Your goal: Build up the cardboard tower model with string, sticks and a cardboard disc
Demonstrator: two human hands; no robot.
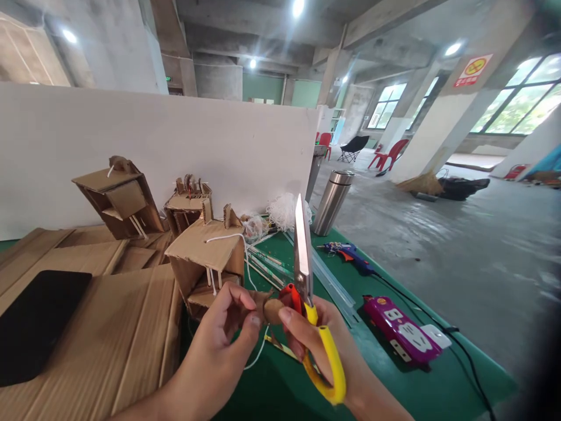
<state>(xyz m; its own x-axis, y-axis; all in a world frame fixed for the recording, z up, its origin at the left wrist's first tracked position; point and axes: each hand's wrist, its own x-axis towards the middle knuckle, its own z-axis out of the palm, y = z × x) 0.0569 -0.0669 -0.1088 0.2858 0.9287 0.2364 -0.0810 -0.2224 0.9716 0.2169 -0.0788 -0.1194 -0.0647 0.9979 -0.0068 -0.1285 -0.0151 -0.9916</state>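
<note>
My left hand pinches the left side of a small piece of brown cardboard with a rounded end. The fingers of my right hand hold its right side, while scissors with yellow and red handles rest in the same hand, blades pointing up. Just beyond my left hand stands a cardboard box model with two upright tabs on top. White string comes out of a hole in its top and hangs down the side.
Behind are two more cardboard models. Flat cardboard bearing a black tablet-like slab lies left. On the green table are glue sticks, a glue gun, a purple power strip, a steel flask and tangled string.
</note>
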